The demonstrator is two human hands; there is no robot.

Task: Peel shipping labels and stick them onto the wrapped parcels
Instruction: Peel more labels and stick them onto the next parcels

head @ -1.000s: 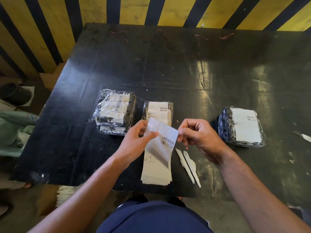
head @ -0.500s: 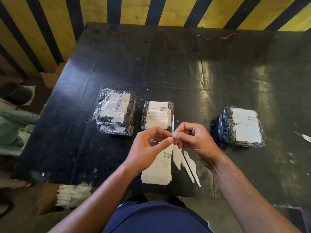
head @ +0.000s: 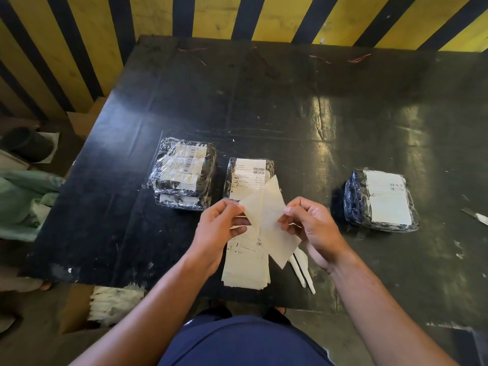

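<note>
Both hands are working above the near edge of the black table (head: 264, 107). The left hand (head: 220, 228) is pinching the left corner of a pale label sheet (head: 266, 220) between thumb and curled fingers, and the right hand (head: 311, 228) is pinching the sheet's right edge the same way, fingers bent and clamped on the paper. The sheet is hanging tilted between the two hands, blank side up, one corner pointing toward the far side and another drooping toward the person. Whether the label is parting from its backing here, I cannot tell. Directly beneath the hands a stack of labels (head: 244, 268) is lying on the table, printed side up, reaching to the near edge. Just right of the stack, two narrow white strips (head: 303, 270) are lying side by side. Beyond the hands three wrapped parcels are sitting on the table: the left parcel (head: 182, 173) is showing several small barcoded tags under clear film, the middle parcel (head: 249, 175) is carrying a printed label and is partly hidden by the raised sheet, and the right parcel (head: 381, 199) is sitting well apart, also labelled. A cardboard box (head: 76, 307) with white paper scraps is standing on the floor at lower left.
</note>
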